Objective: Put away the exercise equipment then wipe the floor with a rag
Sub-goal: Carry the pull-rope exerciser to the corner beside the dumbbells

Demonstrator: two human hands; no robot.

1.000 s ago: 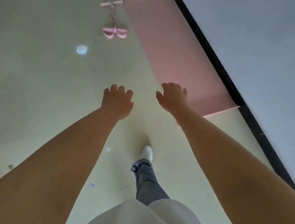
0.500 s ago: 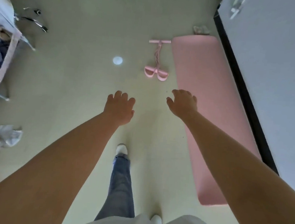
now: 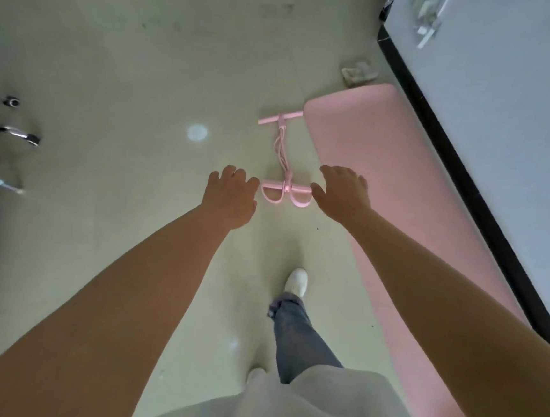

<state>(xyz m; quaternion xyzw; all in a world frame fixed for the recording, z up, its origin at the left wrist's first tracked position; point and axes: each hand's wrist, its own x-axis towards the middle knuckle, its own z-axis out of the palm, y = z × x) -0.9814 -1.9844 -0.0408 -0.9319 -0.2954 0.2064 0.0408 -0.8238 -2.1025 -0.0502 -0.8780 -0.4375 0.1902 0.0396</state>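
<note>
Both arms reach forward over the pale floor [image 3: 129, 72], palms down. The left hand [image 3: 230, 196] hangs with its fingers loosely bent and holds nothing; the right hand [image 3: 343, 194] is likewise empty, its fingers spread and slightly curved. The two hands are apart, with a gap between them.

In that gap, and stretching away beyond the fingertips, lies the pink pedal puller [image 3: 286, 162]: its two foot loops sit between the hands, just beside each, and its cords run forward to a straight handle bar farther ahead. Whether either hand touches the loops cannot be told from this height; they appear to hover above.

The pink exercise mat [image 3: 398, 186] lies flat under and to the right of the right hand, running from ahead of it back along the right forearm, beside a black baseboard [image 3: 462, 178] and a light wall [image 3: 508, 112]. A small crumpled rag [image 3: 358, 72] sits on the floor beyond the mat's far end.

Below the hands, a white shoe [image 3: 297, 280] and a grey trouser leg [image 3: 298, 340] step forward. Well to the left of the left hand stand chrome chair legs [image 3: 7, 133].
</note>
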